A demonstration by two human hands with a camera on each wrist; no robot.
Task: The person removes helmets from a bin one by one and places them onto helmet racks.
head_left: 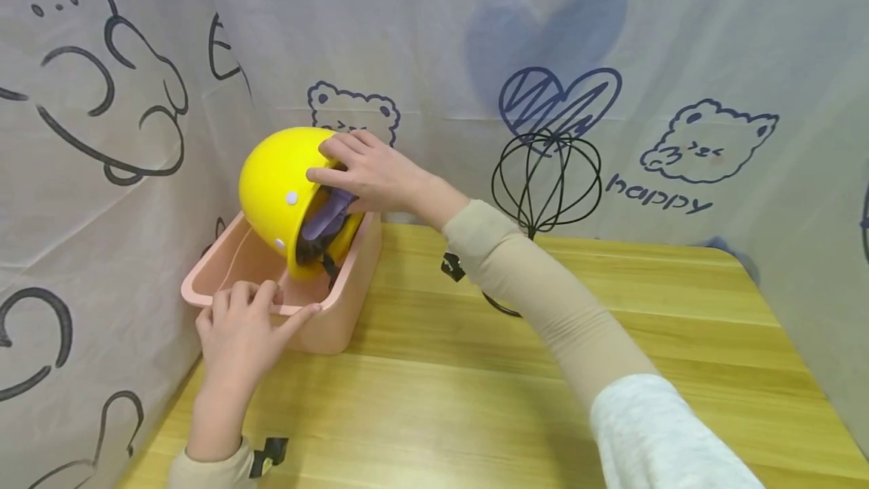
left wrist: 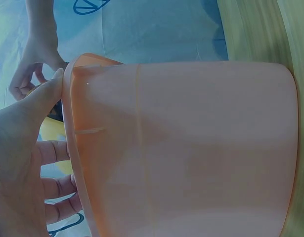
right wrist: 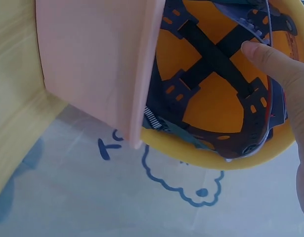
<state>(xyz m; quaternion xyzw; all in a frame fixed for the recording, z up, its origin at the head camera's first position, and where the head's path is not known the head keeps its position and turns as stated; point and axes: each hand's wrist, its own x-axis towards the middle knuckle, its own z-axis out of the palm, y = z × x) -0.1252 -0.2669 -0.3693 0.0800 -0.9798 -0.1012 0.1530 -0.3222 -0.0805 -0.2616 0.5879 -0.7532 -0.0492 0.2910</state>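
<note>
One yellow helmet (head_left: 274, 179) tilts, pinched between right fingers (head_left: 329, 176) and thumb (right wrist: 265, 58).

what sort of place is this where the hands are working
Probably a makeshift indoor booth, perhaps for filming: cloth printed with doodles hangs behind and on both sides of a wood-grain table.

Smooth, glossy plastic on the yellow helmet (head_left: 274, 172), partly inside the matt plastic bin (head_left: 354, 285)! Under the bin, wood-grain table (head_left: 421, 398), faintly shiny; behind it, thin creased cloth (head_left: 428, 44).
</note>
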